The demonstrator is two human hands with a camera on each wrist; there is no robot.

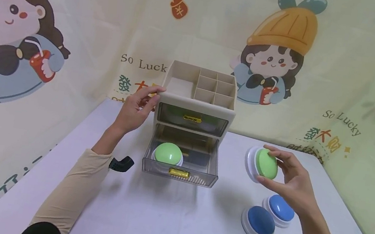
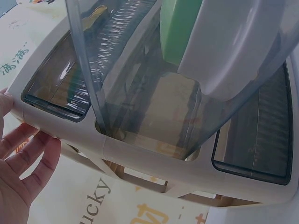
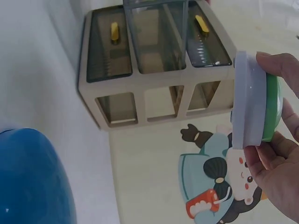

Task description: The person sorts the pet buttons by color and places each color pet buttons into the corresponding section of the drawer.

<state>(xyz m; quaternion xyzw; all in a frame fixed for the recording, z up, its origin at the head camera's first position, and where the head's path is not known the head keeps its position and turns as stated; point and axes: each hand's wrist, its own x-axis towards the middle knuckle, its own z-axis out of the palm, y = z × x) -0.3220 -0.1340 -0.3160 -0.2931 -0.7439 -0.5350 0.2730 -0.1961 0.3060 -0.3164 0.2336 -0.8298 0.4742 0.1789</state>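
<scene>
At its upper left corner, my left hand (image 1: 136, 107) grips the beige drawer organizer (image 1: 163, 97); the fingers (image 2: 43, 161) lie along its side wall. A clear drawer (image 1: 179, 174) is pulled out below a closed upper one. In its left part sits a green push button (image 1: 168, 153) with a white base. To the right, above the table, my right hand (image 1: 295, 180) pinches a second green push button (image 1: 267, 164) between thumb and fingers. That button is tilted on its side, white base facing left, and also shows in the right wrist view.
Two blue push buttons with white bases, a nearer one (image 1: 260, 221) and a farther one (image 1: 281, 208), stand on the white table (image 1: 161, 225) below my right hand. Open compartments (image 1: 214, 88) top the organizer. A printed cloth (image 1: 207, 24) hangs behind it.
</scene>
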